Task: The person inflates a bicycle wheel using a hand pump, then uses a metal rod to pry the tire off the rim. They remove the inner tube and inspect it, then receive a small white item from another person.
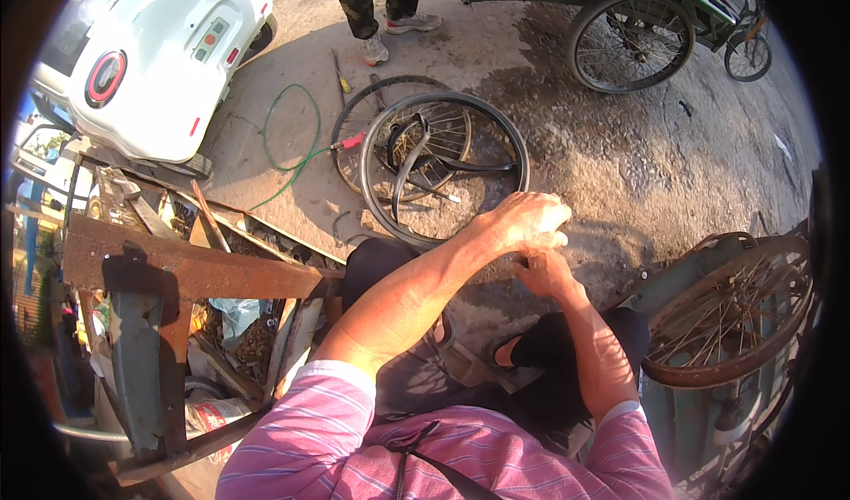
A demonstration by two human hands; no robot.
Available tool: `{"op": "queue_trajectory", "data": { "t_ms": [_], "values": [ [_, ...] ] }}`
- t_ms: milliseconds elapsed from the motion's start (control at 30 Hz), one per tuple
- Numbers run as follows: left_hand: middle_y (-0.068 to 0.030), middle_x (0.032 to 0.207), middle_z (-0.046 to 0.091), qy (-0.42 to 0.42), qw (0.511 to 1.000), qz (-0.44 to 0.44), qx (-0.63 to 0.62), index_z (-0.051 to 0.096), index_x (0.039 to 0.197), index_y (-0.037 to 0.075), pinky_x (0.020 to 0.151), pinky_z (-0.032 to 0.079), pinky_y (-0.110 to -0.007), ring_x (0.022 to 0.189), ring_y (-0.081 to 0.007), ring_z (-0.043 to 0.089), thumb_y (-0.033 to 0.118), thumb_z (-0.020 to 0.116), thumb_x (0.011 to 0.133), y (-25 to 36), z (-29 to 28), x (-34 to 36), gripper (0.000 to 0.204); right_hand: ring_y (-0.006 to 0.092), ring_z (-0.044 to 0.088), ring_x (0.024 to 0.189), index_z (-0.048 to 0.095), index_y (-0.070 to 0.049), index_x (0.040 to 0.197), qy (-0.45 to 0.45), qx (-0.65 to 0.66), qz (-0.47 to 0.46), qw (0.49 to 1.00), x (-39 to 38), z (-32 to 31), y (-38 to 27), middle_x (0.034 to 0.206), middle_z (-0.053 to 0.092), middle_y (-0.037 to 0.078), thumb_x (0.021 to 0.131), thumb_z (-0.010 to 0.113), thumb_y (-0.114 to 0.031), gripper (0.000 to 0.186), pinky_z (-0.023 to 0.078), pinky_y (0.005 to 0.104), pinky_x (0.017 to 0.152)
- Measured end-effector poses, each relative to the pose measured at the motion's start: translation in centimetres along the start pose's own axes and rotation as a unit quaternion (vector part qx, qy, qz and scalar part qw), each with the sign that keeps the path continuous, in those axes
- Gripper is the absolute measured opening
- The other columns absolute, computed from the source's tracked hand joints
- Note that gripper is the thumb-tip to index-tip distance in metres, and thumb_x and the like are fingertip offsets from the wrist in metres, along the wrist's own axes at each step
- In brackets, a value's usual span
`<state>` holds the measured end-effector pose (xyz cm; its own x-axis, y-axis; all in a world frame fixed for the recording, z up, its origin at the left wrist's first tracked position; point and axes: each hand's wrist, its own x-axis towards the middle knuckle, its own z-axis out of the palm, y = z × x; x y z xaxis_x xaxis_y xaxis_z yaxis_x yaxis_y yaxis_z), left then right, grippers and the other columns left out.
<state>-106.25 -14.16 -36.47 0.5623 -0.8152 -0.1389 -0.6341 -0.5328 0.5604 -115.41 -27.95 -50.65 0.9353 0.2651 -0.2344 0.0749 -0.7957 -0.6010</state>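
Note:
A black bicycle tyre (518,150) stands tilted on the concrete ground in front of me, with a loose black inner tube (405,159) hanging inside it. My left hand (527,221) grips the tyre's near lower edge from above, fingers curled over it. My right hand (542,273) sits just beneath, fingers closed on the same edge. Behind the tyre lies a spoked wheel rim (354,119), flat on the ground. I am crouched, knees in black trousers under my arms.
A rusty metal frame (186,265) over a box of scrap and tools stands at my left. A rusted spoked wheel (739,310) is at my right. A green hose (288,150), a white vehicle (159,57), another person's legs (376,9) and a cart wheel (630,40) lie beyond.

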Motion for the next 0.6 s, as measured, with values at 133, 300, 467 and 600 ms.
{"op": "queue_trajectory", "data": {
  "t_ms": [133,300,467,600],
  "values": [
    [-0.0227,0.119,0.068,-0.005,1.0,-0.009,-0.002,0.069,0.119,0.003,0.094,0.054,-0.051,0.111,-0.0421,0.067,0.033,0.069,0.09,0.3,-0.2,0.2,0.042,0.0384,0.072,0.101,0.073,-0.006,0.109,-0.003,0.018,-0.003,1.0,0.0,0.1,0.3,0.102,0.076,0.018,0.088,0.071,-0.025,0.028,0.056,0.05,0.087],
    [-0.0223,0.117,0.068,0.003,1.0,-0.011,-0.001,0.069,0.12,0.003,0.094,0.054,-0.051,0.111,-0.0422,0.067,0.031,0.068,0.092,1.0,-0.8,-0.5,0.04,0.0382,0.072,0.103,0.072,-0.007,0.111,0.022,0.019,-0.017,0.999,-0.2,0.2,0.1,0.107,0.075,0.018,0.086,0.073,-0.025,0.031,0.056,0.0496,0.088],
    [-0.0235,0.118,0.069,0.013,1.0,0.013,-0.015,0.069,0.121,0.001,0.096,0.053,-0.05,0.112,-0.0428,0.066,0.03,0.066,0.091,0.4,-0.4,-0.1,0.042,0.04,0.072,0.102,0.073,-0.006,0.109,0.012,0.039,0.005,0.999,-0.5,-0.4,-0.2,0.103,0.076,0.019,0.084,0.071,-0.028,0.034,0.056,0.0514,0.089],
    [-0.0219,0.116,0.069,0.074,0.996,0.022,-0.035,0.069,0.109,0.002,0.09,0.054,-0.053,0.108,-0.0431,0.067,0.033,0.065,0.09,-0.3,-0.4,-0.2,0.037,0.0388,0.073,0.098,0.075,-0.006,0.105,0.004,0.042,0.015,0.999,-0.8,-1.5,-0.8,0.099,0.077,0.019,0.084,0.071,-0.029,0.031,0.057,0.0502,0.086]
  ]
}}
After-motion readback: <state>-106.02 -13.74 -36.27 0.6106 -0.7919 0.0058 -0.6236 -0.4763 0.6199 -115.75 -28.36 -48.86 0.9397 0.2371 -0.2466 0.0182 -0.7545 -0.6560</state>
